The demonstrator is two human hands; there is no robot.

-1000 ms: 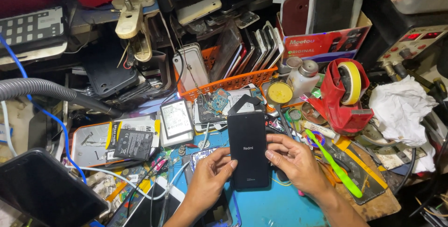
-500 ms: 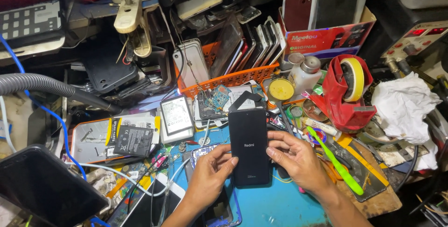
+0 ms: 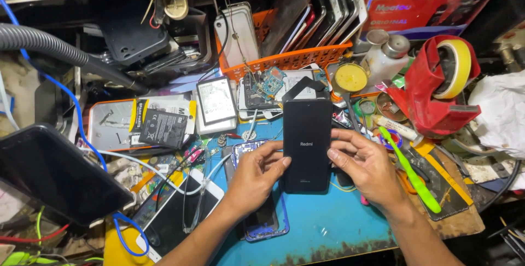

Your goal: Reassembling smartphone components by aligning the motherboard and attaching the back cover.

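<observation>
Both hands, left point(image 3: 257, 170) and right point(image 3: 367, 165), pinch the black phone point(image 3: 307, 144) by its edges, back up, above the blue mat point(image 3: 328, 225); press evenly along both sides (thumbs opposed); keep it flat.
</observation>
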